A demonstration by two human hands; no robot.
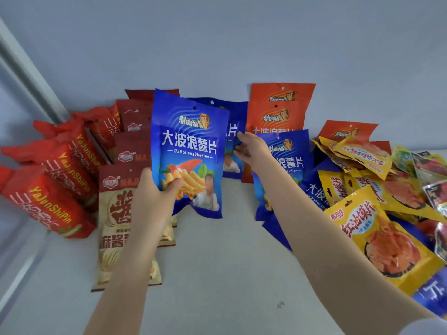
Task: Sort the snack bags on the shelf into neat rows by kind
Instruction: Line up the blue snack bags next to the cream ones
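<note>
My left hand (154, 189) grips the lower left of a blue chip bag (191, 146) and holds it upright above the shelf. Behind it a second blue bag (233, 131) stands against the back wall, with my right hand (251, 148) touching its right edge, fingers curled on it. A third blue bag (285, 163) leans just right of that hand. Orange bags (278, 112) of the same brand stand at the back. Red tube-shaped bags (55, 189) lie in a row at the left, next to maroon-and-cream bags (118, 189).
A loose heap of yellow bags (377, 238) mixed with blue, orange and small multicoloured packets (425, 165) fills the right side. The white shelf floor (217, 274) shows in front. A shelf upright (29, 78) runs diagonally at the left.
</note>
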